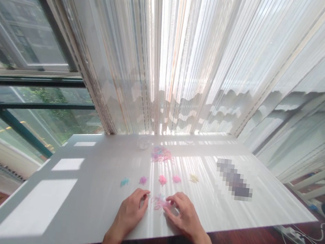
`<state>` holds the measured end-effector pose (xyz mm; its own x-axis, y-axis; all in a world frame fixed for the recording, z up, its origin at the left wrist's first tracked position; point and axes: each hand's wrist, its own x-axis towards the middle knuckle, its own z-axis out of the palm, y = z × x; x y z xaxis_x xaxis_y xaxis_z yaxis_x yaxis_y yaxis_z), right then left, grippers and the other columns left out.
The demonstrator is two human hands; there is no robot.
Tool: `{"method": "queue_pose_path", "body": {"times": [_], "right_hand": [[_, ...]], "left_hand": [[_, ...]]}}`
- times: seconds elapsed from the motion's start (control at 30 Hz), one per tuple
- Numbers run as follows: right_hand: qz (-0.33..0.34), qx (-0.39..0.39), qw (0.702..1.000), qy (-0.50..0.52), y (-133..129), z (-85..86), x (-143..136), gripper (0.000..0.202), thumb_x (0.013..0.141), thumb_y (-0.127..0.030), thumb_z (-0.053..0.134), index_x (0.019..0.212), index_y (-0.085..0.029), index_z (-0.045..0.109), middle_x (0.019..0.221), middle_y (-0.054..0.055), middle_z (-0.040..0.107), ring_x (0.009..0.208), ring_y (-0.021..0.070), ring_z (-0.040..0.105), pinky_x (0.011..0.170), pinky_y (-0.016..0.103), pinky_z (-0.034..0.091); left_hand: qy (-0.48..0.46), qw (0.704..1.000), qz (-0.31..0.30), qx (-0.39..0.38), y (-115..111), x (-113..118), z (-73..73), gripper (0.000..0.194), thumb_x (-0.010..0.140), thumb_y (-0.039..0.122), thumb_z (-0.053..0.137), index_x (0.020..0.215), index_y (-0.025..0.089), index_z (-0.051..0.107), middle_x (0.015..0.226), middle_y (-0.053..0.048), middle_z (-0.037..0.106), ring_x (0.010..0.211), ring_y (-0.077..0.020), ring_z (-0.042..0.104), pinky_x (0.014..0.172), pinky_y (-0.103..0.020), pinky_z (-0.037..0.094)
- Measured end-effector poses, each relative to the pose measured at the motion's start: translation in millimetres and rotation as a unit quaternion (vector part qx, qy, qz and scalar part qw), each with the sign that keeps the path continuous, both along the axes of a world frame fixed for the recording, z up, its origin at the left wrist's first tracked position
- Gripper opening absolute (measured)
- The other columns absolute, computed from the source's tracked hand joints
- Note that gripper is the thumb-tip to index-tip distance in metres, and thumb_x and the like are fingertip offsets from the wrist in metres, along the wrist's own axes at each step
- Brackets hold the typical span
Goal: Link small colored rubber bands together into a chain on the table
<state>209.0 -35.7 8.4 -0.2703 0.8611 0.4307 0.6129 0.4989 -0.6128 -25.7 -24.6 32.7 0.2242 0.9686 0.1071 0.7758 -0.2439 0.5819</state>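
White table (90,211): small coloured piles (162,180), clear container (143,142).

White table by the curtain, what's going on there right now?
A person's two hands flank a small mixed pile of what look like tiny rubber bands: the right hand is at its right edge, the left hand just off its left. Beyond, five single-colour piles form a row: blue, purple, two pinks and pale yellow. A larger mixed pile and a clear container are farther back.

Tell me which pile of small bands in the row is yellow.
The row's rightmost pile; leftward lie two pink piles, a purple pile and a blue pile.
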Motion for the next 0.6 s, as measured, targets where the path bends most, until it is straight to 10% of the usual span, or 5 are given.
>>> {"method": "queue_pose_path", "body": {"times": [0.6], "right_hand": [[-0.013,-0.034,0.998,0.058,4.2,-5.2,-0.2,0.017,0.096,-0.027,0.058,0.089,-0.021,0.072,0.075,0.003,0.064,0.068,0.0182,0.062,0.065,0.028,0.052]], "left_hand": [[0.018,0.999,0.026,-0.036,2.8,17.7,5.4,0.016,0.095,0.023,0.055,0.095,0.024,0.072,0.093,-0.002,0.077,0.085,-0.0187,0.072,0.077,-0.027,0.050]]}}
